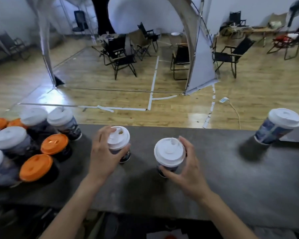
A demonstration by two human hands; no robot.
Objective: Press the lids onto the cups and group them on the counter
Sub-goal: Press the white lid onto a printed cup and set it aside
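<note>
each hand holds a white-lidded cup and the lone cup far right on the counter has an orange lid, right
Not quite: in the head view the lone cup has a white lid, not orange. The left hand holds a white-lidded cup and the right hand another.

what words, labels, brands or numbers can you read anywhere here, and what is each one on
No text is readable anywhere.
Far-right cup: blue print, too blurred to read.
Left-held cup, in the left hand: print mostly covered, unreadable.
Right-held cup, in the right hand: dark print, unreadable.
Grouped cups at left: prints too blurred.
</note>
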